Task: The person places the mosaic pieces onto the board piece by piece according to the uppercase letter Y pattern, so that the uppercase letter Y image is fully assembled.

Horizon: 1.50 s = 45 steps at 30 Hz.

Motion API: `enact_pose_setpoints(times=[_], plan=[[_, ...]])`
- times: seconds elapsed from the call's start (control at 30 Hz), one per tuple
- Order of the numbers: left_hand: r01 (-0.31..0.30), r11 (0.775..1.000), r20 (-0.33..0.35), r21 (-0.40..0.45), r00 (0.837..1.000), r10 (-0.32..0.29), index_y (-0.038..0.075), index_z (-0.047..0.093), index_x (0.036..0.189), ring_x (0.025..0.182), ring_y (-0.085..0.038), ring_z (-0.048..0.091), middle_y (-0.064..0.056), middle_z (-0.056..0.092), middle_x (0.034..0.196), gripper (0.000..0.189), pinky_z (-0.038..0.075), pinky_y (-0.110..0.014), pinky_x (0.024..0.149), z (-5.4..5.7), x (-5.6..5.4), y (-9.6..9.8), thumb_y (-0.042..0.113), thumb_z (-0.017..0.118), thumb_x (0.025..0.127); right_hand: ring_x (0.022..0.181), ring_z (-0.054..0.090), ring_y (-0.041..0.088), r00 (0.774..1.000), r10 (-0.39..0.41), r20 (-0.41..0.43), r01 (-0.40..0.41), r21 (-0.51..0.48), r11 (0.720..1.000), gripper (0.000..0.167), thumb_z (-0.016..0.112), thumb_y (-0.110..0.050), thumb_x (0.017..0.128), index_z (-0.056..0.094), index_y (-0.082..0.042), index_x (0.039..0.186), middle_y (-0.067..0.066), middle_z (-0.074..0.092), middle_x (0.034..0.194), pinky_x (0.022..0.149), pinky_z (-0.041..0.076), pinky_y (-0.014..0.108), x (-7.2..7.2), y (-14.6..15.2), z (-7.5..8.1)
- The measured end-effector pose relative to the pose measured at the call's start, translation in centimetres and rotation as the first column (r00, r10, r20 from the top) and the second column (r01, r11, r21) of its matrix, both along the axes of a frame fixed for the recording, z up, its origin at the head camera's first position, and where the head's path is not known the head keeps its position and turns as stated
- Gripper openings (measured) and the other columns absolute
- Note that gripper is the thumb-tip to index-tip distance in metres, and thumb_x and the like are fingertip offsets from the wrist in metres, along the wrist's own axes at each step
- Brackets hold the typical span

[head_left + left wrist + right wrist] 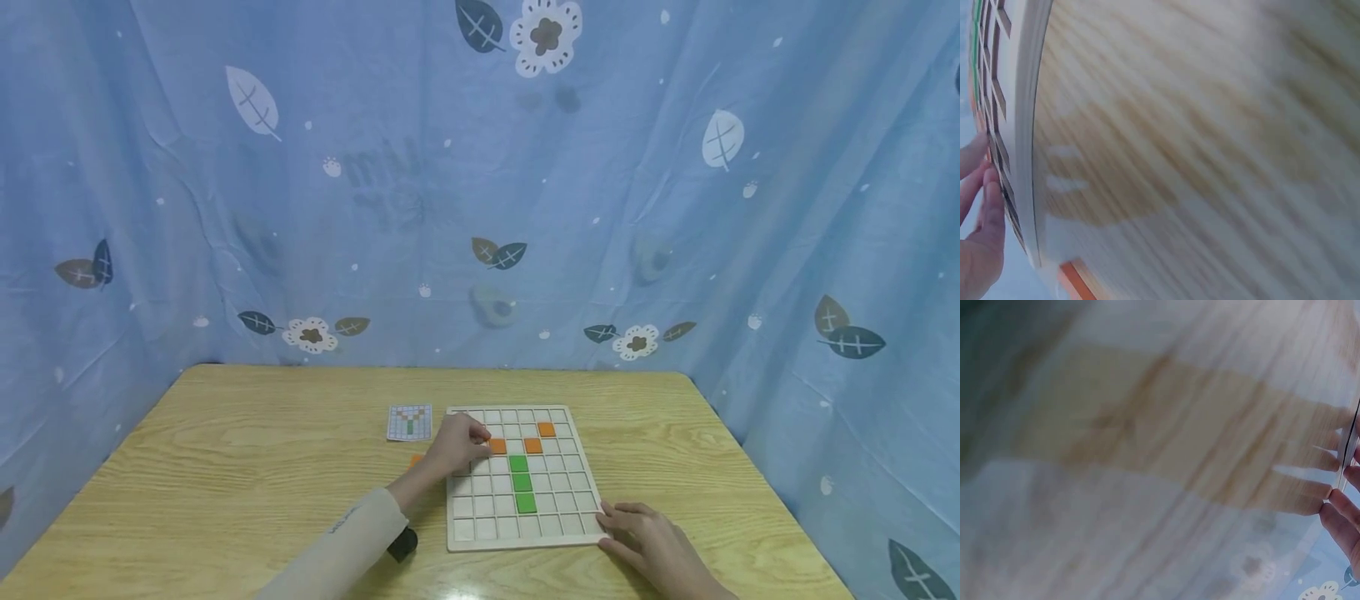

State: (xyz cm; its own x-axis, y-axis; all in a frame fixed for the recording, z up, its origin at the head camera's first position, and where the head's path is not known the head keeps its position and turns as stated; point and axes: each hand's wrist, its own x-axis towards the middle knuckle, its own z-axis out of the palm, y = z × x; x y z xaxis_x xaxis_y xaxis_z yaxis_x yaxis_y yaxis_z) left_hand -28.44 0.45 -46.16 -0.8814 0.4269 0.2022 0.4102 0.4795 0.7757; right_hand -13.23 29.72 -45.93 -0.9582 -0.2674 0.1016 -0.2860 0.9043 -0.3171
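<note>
A white grid board lies on the table. Three green square tiles form a column on it, with orange square tiles in cells above. My left hand reaches over the board's upper left part, and its thumb and fingers pinch a small orange tile, mostly hidden by the fingertips. Beside that tile, another orange tile sits in a cell. At the board's lower right corner, my right hand touches the edge with extended fingers; in the right wrist view its fingertips meet the thin board edge.
A small card printed with a Y-shaped pattern of coloured squares lies left of the board. More orange shows on the table, partly behind the left forearm. A black object is by the left sleeve. Blue patterned curtains surround the wooden table.
</note>
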Motion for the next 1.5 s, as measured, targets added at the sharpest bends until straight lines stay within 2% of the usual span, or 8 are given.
enact_pose_setpoints(times=[0.23,0.47,0.57,0.73,0.87,0.97,1.2,1.5], plan=[[0.047,0.996,0.012,0.073,0.999,-0.048,-0.010,0.070,0.092,0.078,-0.023,0.066,-0.019,0.069,0.088,0.012,0.055,-0.024,0.067,0.8,0.1,-2.3,-0.010,0.069,0.081,0.107,0.060,0.033,0.999,0.002,0.051,-0.001,-0.016,1.000,0.046,0.067,-0.044,0.086,0.072,-0.008,0.113,0.009,0.066,0.120,0.077,0.054,0.049,-0.1,0.0,0.0],[0.171,0.977,0.004,0.124,0.985,-0.172,-0.011,0.068,0.103,0.089,-0.029,0.067,-0.025,0.066,0.101,0.018,0.055,-0.026,0.074,2.1,0.3,-6.8,-0.002,0.065,0.088,0.107,0.061,0.032,0.999,-0.005,0.046,0.006,-0.009,1.000,0.045,0.067,-0.045,0.085,0.072,-0.009,0.113,0.008,0.066,0.119,0.078,0.054,0.049,-0.3,0.0,0.0],[0.198,0.973,0.034,0.118,0.979,-0.203,-0.010,0.067,0.107,0.091,-0.026,0.066,-0.023,0.067,0.104,0.021,0.054,-0.023,0.075,2.1,0.5,-8.8,0.001,0.065,0.090,0.107,0.061,0.032,0.999,-0.010,0.042,0.010,-0.001,1.000,0.044,0.068,-0.044,0.085,0.072,-0.010,0.113,0.008,0.066,0.120,0.078,0.054,0.049,-0.3,0.0,0.1],[0.180,0.976,0.096,0.120,0.977,-0.192,-0.010,0.067,0.107,0.091,-0.026,0.067,-0.023,0.067,0.103,0.022,0.054,-0.022,0.075,1.3,0.7,-11.2,-0.001,0.068,0.087,0.107,0.061,0.031,1.000,-0.004,0.031,0.004,0.004,1.000,0.045,0.067,-0.045,0.085,0.072,-0.010,0.113,0.008,0.067,0.119,0.077,0.054,0.048,-0.3,0.1,0.3],[0.179,0.982,0.086,0.065,0.979,-0.184,-0.007,0.068,0.107,0.093,-0.028,0.067,-0.020,0.068,0.105,0.027,0.055,-0.025,0.077,0.6,0.8,-11.9,0.001,0.073,0.082,0.106,0.061,0.032,1.000,0.002,0.029,-0.002,0.005,1.000,0.046,0.066,-0.046,0.085,0.072,-0.010,0.112,0.008,0.067,0.118,0.077,0.054,0.048,-0.3,0.2,0.3],[0.204,0.979,0.029,-0.018,0.979,-0.203,-0.006,0.068,0.109,0.097,-0.031,0.066,-0.019,0.067,0.108,0.030,0.055,-0.027,0.080,0.1,0.8,-12.2,0.000,0.075,0.080,0.105,0.062,0.032,1.000,0.013,0.019,-0.013,0.008,1.000,0.045,0.066,-0.045,0.086,0.072,-0.009,0.112,0.008,0.067,0.118,0.078,0.054,0.048,-0.2,0.0,0.3],[0.245,0.955,-0.116,-0.167,0.957,-0.266,-0.002,0.071,0.101,0.096,-0.030,0.063,-0.014,0.068,0.103,0.021,0.055,-0.027,0.079,-0.2,0.7,-12.0,-0.001,0.074,0.080,0.106,0.061,0.030,1.000,-0.020,0.020,0.020,0.019,1.000,0.042,0.068,-0.043,0.085,0.073,-0.010,0.112,0.007,0.067,0.118,0.080,0.053,0.048,-0.2,-0.3,0.2],[0.206,0.965,-0.077,-0.163,0.972,-0.221,0.003,0.071,0.100,0.084,-0.016,0.065,-0.005,0.069,0.094,0.018,0.055,-0.023,0.072,0.2,0.8,-11.9,0.007,0.074,0.083,0.106,0.062,0.030,1.000,-0.005,0.009,0.005,0.023,1.000,0.043,0.066,-0.045,0.086,0.073,-0.010,0.111,0.006,0.067,0.118,0.078,0.054,0.047,-0.1,-0.2,0.2]])
